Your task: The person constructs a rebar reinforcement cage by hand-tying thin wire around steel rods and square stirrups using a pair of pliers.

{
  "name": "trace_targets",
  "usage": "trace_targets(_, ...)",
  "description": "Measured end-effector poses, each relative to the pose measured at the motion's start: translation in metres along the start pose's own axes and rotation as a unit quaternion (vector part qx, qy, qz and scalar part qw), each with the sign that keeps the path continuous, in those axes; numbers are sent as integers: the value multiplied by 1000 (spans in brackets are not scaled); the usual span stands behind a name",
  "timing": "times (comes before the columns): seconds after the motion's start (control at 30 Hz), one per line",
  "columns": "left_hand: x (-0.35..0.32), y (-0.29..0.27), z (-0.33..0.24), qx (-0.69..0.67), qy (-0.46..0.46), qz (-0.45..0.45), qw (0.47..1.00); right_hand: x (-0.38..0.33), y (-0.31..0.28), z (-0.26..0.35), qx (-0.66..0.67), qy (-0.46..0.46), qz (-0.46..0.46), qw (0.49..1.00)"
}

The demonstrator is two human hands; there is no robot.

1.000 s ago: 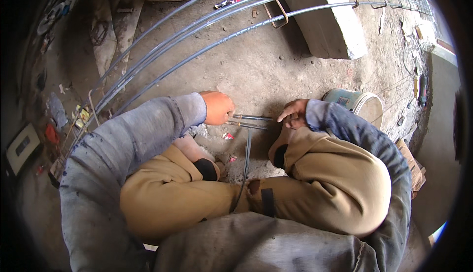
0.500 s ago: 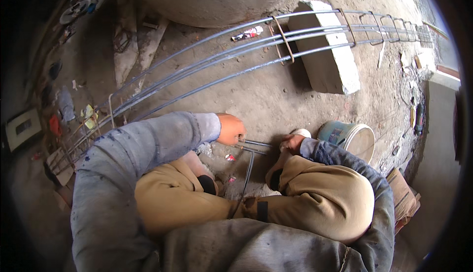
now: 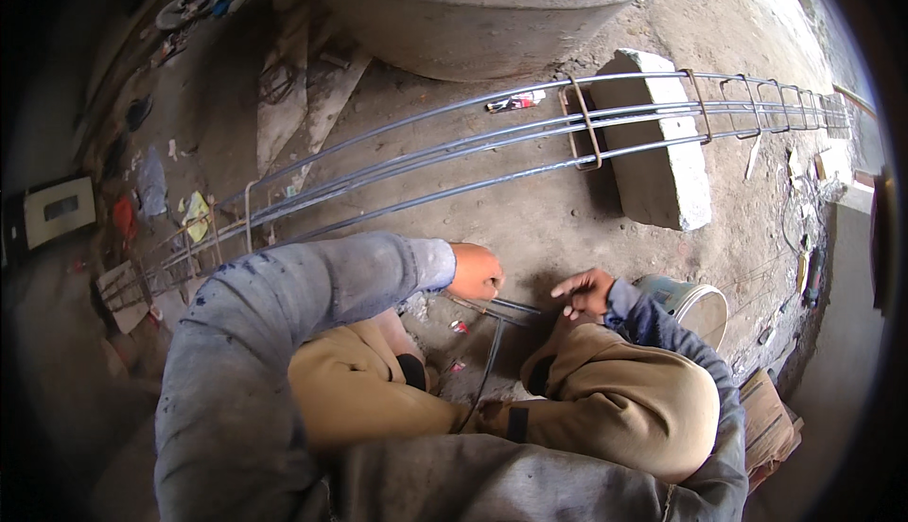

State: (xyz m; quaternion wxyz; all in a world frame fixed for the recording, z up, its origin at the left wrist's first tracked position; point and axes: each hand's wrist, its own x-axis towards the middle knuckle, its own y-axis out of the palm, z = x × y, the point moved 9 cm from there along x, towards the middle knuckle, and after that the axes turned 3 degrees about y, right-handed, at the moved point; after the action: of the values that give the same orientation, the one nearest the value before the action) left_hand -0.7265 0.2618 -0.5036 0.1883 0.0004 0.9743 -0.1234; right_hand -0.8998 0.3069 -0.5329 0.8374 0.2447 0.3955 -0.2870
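I squat over a dirt floor. My left hand [image 3: 476, 271] is closed on the end of a short bundle of steel rods [image 3: 501, 310] lying on the ground between my knees. My right hand [image 3: 586, 292] hovers just right of the rods with its fingers spread, holding nothing. A bent rod [image 3: 486, 371] runs from the bundle back toward my legs. Beyond my hands lies a long cage of steel bars [image 3: 454, 158] with rectangular stirrups [image 3: 582, 125], resting on a concrete block [image 3: 657, 158].
A bucket [image 3: 695, 304] stands right of my right knee. A large round concrete base [image 3: 492, 11] rises at the back. Scraps and litter [image 3: 194, 215] lie at the left, a wooden crate [image 3: 768, 423] at the right.
The view has tilted so the rebar cage and block sit lower in the picture. My right hand has opened and lifted slightly off the rods; my left hand stays on them.
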Motion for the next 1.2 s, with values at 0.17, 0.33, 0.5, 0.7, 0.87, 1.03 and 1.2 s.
trace_targets(0.17, 10, -51, -49, -133, 33, -153, 979, -46, -27, 129, 267, -211, 63, 938)
trace_targets(0.33, 3, -95, -113, -308, 183, -177, 917, -64, -28, 198, 306, -243, 19, 920)
trace_targets(0.5, -15, -129, -120, -174, 183, -360, 898, -69, -44, 212, 247, -270, -70, 928)
trace_targets(0.7, -13, -148, -122, -65, 157, -341, 924, -75, -54, 189, 241, -284, -105, 922)
trace_targets(0.87, 11, -127, -118, -201, 95, -176, 959, -77, -55, 168, 199, -251, -101, 942)
trace_targets(1.03, 23, -132, -113, -80, 56, -194, 976, -66, -50, 157, 83, -248, -95, 960)
trace_targets(1.2, 24, -127, -103, 4, 9, -175, 985, -49, -39, 145, -8, -200, -120, 972)
